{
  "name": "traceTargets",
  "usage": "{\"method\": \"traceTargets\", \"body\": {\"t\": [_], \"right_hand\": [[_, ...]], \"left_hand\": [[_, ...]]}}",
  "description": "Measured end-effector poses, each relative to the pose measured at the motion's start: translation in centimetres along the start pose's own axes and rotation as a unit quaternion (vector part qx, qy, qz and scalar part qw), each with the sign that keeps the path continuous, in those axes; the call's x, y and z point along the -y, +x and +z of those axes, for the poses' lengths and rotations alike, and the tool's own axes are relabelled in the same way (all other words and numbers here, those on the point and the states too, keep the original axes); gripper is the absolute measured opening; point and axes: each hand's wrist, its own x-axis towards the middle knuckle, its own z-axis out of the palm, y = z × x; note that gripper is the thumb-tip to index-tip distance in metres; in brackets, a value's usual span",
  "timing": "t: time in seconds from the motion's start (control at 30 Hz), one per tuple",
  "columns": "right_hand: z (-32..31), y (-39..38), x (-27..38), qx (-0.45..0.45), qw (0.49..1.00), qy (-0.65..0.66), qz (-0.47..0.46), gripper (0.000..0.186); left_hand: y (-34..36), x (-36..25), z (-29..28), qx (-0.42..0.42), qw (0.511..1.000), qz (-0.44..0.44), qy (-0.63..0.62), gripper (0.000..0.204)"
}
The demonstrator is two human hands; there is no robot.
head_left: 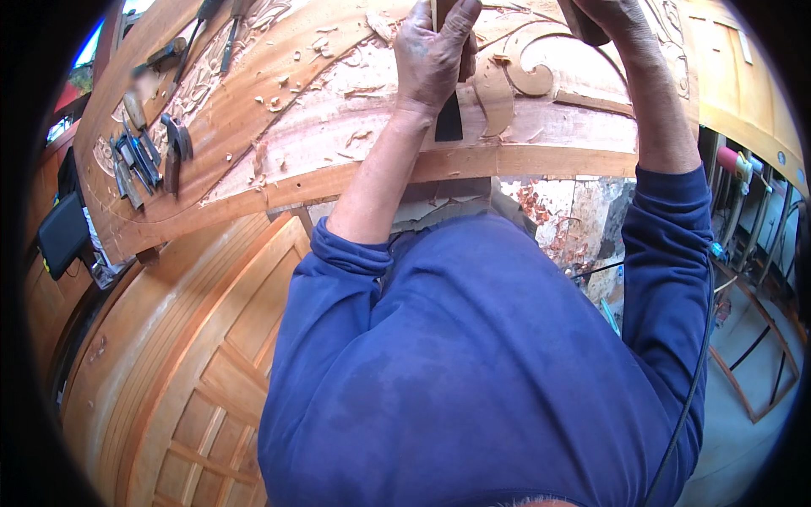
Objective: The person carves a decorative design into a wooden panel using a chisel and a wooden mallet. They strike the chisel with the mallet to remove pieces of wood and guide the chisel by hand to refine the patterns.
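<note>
My left hand (429,59) is closed round a flat chisel, whose dark, widening blade (449,122) points toward me over the carved wooden panel (574,135). The top of its wooden handle shows above my fingers. At the top edge my right hand (610,10) grips a brown wooden block (583,23), partly cut off by the picture's edge. Between my hands lies a raised scroll carving (534,72). Pale shavings (272,105) are scattered on the panel to the left.
Several chisels and gouges (139,165) lie at the panel's left end, with more near the top left. Below on the left leans a panelled wooden door (215,406). Clamps (743,165) and a thin frame (760,363) stand at the right. A black cable (697,380) runs along my right sleeve.
</note>
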Motion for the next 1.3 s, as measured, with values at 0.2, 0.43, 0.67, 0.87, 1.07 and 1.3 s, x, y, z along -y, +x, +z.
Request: {"method": "traceTargets", "body": {"t": [0.2, 0.43, 0.67, 0.87, 1.07, 1.3], "right_hand": [[1.0, -1.7, -0.9, 0.190, 0.967, -0.084, -0.145, 0.074], [1.0, -1.2, 0.2, 0.046, 0.998, 0.028, 0.037, 0.073], [-0.5, -1.1, 2.6, 0.109, 0.991, -0.060, 0.051, 0.074], [0.0, -2.1, 2.1, 0.196, 0.955, -0.223, -0.024, 0.080], [-0.4, -2.1, -0.6, 0.038, 0.991, 0.131, 0.010, 0.080], [0.3, -1.1, -0.3, 0.055, 0.994, 0.060, -0.079, 0.081]], "left_hand": [[-0.7, 0.7, -0.2, 0.005, 1.000, 0.023, -0.012, 0.028], [-0.8, 0.5, 0.0, -0.001, 1.000, 0.008, -0.003, 0.023], [-0.7, 1.2, 0.2, -0.029, 0.998, 0.033, 0.037, 0.026], [-0.9, 1.5, -1.2, -0.014, 0.997, -0.052, -0.056, 0.046], [0.5, -1.0, -4.3, 0.012, 0.971, -0.124, -0.202, 0.060], [0.0, 1.4, -0.3, -0.057, 0.996, -0.046, -0.044, 0.040]]}}
